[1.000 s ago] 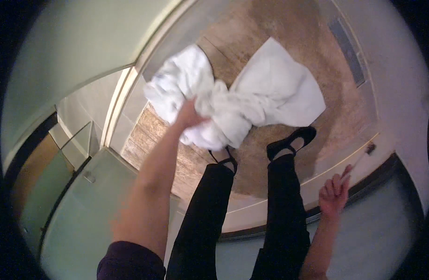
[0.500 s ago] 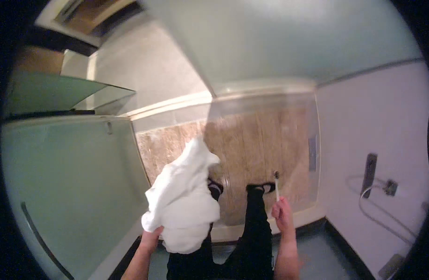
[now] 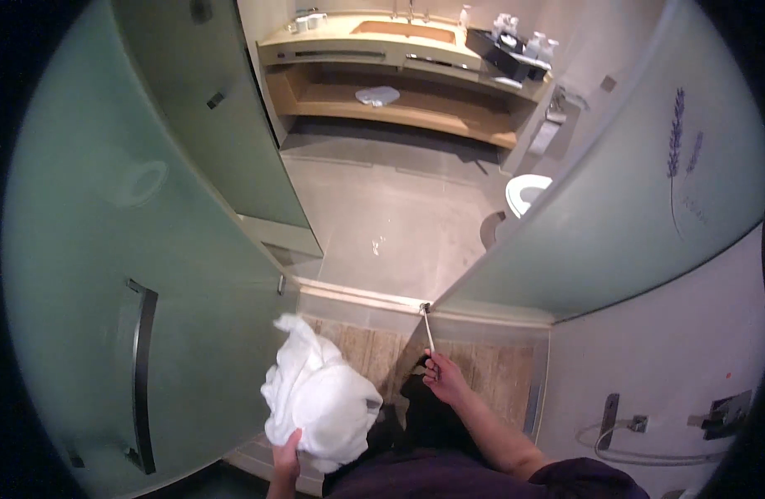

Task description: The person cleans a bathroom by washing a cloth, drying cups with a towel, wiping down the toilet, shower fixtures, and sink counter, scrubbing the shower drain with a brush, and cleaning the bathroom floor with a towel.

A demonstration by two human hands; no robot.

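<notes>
Right of the towel, frosted glass bears faint marks, possibly script.

Left hand low in view, left of centre, thumb pointing up, fingers mostly hidden; only a short stretch of left forearm shows, rising nearly straight from the lower edge. Right hand higher, nearer the middle, fingers curled in a grip, right forearm slanting up and leftward, hands well apart
</notes>
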